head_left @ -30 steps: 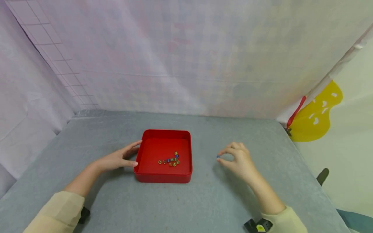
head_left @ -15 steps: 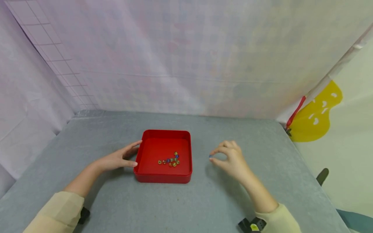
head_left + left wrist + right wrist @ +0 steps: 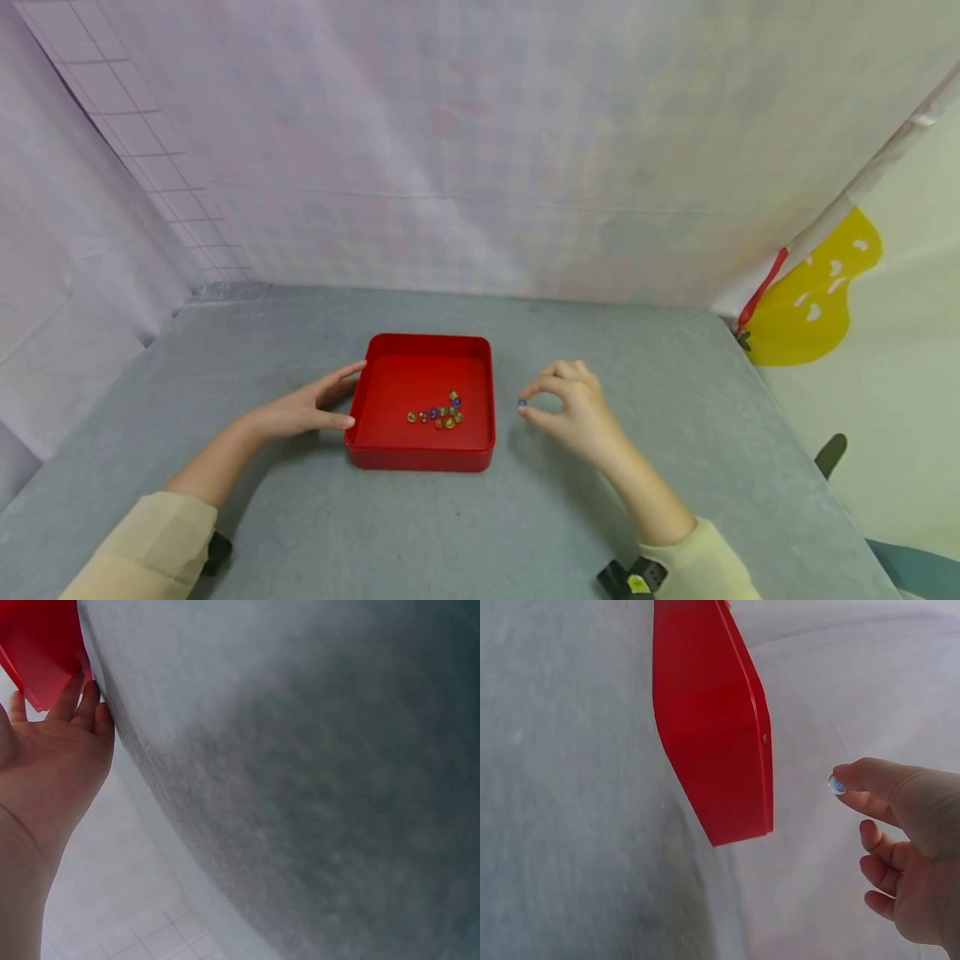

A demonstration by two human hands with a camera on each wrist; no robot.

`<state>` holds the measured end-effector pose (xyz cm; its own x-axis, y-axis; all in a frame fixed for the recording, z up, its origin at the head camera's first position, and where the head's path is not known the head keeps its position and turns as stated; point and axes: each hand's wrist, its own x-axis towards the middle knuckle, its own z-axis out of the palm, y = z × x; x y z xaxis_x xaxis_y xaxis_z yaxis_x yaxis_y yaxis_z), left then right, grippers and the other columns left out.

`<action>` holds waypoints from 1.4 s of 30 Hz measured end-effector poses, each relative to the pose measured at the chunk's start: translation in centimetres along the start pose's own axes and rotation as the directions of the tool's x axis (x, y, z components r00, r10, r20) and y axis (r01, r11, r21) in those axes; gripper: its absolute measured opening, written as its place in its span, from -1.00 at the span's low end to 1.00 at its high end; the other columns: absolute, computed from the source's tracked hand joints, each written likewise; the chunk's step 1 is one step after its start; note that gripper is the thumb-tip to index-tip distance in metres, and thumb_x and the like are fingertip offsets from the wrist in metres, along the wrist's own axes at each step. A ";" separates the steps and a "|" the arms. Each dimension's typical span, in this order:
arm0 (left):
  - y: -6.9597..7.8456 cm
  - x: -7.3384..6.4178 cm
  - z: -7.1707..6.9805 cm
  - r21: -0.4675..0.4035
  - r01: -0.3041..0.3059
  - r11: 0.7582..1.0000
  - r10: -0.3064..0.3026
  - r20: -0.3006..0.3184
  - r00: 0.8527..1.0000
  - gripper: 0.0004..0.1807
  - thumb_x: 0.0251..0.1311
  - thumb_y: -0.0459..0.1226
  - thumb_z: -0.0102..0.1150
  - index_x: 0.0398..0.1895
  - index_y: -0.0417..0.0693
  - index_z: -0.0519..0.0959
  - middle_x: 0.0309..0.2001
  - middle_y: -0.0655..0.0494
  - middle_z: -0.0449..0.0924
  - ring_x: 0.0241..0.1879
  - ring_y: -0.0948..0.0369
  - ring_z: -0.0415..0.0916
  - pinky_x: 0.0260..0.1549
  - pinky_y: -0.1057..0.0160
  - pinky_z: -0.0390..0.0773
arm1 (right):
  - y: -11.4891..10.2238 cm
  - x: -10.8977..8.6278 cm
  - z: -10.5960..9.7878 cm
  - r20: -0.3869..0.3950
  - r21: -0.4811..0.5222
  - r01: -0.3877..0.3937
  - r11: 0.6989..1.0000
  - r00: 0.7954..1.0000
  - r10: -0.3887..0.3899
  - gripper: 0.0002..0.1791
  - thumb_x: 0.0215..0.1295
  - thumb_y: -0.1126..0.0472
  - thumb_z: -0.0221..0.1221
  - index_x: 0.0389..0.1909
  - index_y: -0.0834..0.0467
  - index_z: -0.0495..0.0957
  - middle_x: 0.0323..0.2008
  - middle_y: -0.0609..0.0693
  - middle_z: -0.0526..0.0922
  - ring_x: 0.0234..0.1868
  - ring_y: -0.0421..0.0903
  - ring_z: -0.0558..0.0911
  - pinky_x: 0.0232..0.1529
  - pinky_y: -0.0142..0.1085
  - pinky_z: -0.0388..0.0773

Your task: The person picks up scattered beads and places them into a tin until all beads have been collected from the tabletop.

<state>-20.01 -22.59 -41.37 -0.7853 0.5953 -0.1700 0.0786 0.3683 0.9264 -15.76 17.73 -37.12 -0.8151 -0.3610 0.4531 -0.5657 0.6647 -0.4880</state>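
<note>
A red square tray (image 3: 420, 460) stands on the grey cloth, with several glass marbles (image 3: 449, 422) in yellow, green and blue tones gathered in its front right part. My left hand (image 3: 307, 408) touches the tray's left side with straight, spread fingers; the left wrist view shows its fingertips against the red wall (image 3: 45, 660). To the right of the tray, my right hand (image 3: 573, 408) pinches a clear bluish marble (image 3: 837, 785) between thumb and forefinger. In the right wrist view its other fingers are loosely curled, and the marble is apart from the tray.
Grey cloth (image 3: 315, 517) covers the table. A pale curtain (image 3: 480, 167) hangs behind it, and a white sheet with a yellow shape (image 3: 810, 308) hangs at the right. Black wrist devices (image 3: 633, 579) sit at both cuffs.
My right hand has moved left toward the tray with the marble pinched in its fingers. The left hand, the tray and the marbles inside have stayed put.
</note>
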 end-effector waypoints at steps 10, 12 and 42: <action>0.2 -0.1 0.0 -0.005 0.004 1.000 -0.004 -0.002 1.000 -0.08 0.25 -0.28 0.20 0.54 -0.02 -0.15 0.47 -0.28 -0.14 0.43 -0.21 -0.21 0.23 -0.33 0.00 | -1.1 0.7 1.1 0.021 0.016 0.001 1.000 1.000 -0.001 -0.86 0.00 0.20 0.46 -0.40 0.03 0.71 -0.33 -0.14 0.52 -0.17 -0.10 0.40 -0.07 -0.08 0.30; 0.3 -0.1 0.0 -0.003 0.008 1.000 -0.008 -0.004 1.000 -0.08 0.25 -0.27 0.20 0.54 -0.02 -0.15 0.47 -0.27 -0.14 0.42 -0.21 -0.20 0.23 -0.33 0.00 | -1.2 0.7 1.3 0.028 0.019 -0.002 1.000 1.000 0.001 -0.86 0.00 0.19 0.46 -0.39 0.02 0.71 -0.32 -0.15 0.52 -0.17 -0.10 0.40 -0.06 -0.09 0.30; 0.4 -0.3 0.1 0.003 0.003 1.000 -0.003 -0.008 1.000 -0.08 0.25 -0.28 0.20 0.53 -0.04 -0.14 0.47 -0.28 -0.13 0.42 -0.21 -0.20 0.22 -0.34 -0.01 | -1.7 0.7 4.9 0.074 0.010 0.006 1.000 0.997 -0.007 -0.87 0.01 0.19 0.44 -0.39 0.01 0.70 -0.35 -0.07 0.53 -0.23 -0.16 0.37 -0.09 -0.13 0.30</action>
<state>-19.70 -22.50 -40.99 -0.7906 0.5884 -0.1697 0.0782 0.3719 0.9250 -15.99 13.13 -39.63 -0.8182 -0.4127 0.4002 -0.5718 0.6562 -0.4924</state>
